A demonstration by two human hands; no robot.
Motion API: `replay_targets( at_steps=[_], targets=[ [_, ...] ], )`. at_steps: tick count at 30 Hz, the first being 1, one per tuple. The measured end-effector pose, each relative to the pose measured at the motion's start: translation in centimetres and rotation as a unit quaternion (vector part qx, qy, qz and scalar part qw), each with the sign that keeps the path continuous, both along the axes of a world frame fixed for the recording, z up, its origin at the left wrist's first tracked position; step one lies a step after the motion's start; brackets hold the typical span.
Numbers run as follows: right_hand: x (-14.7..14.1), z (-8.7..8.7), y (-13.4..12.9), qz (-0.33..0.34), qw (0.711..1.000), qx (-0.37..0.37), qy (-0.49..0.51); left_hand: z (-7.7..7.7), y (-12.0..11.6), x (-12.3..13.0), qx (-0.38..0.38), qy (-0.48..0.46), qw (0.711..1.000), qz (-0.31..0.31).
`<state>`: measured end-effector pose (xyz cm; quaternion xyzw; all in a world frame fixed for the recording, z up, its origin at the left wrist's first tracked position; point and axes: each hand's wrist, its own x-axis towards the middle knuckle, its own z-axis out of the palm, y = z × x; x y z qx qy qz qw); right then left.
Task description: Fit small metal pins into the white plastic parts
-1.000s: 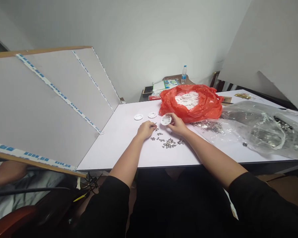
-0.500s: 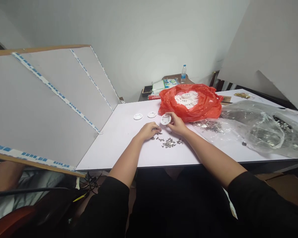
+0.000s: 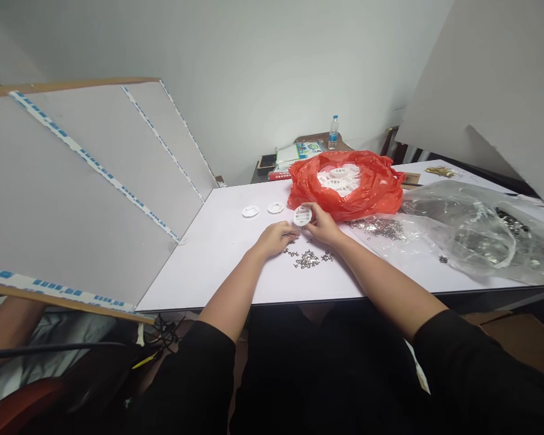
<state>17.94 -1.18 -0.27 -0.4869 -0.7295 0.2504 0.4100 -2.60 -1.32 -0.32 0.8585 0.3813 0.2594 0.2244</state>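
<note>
My right hand (image 3: 323,223) grips a round white plastic piece (image 3: 302,216) by its edge, tilted up with its slotted, ribbed inner side toward me. Just left of it, my left hand (image 3: 275,238) is closed at the fingertips, close to the lower edge of that piece; whatever it pinches is too small to make out. Below both hands, small metal parts (image 3: 307,260) lie in a loose heap with a few scattered around it. Two more round white pieces (image 3: 250,211) lie flat on the white table (image 3: 199,266), left of the hands.
Behind my hands stands a red plastic bag (image 3: 372,193) full of white pieces. Clear bags (image 3: 471,241) of metal parts spread over the right side. A board partition (image 3: 95,199) borders the left. A water bottle (image 3: 333,133) is at the back.
My left hand has moved slightly right and up, from the small metal parts to the white piece. My right hand still holds that piece in about the same place.
</note>
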Motion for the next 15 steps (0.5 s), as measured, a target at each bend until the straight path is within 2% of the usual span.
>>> replay_targets(
  at_steps=[3,8,15],
  targets=[
    [0.0,0.0,0.0,-0.004,1.0,-0.009,-0.002,0.3,0.2,-0.9,-0.04,0.007,0.999,-0.016],
    [0.0,0.1,-0.2,-0.011,1.0,-0.02,-0.012,0.7,0.3,-1.6,-0.047,0.002,0.998,-0.036],
    [0.0,0.4,-0.4,-0.006,1.0,-0.025,-0.003,0.8,0.3,-1.9,-0.054,0.006,0.998,0.025]
  ],
)
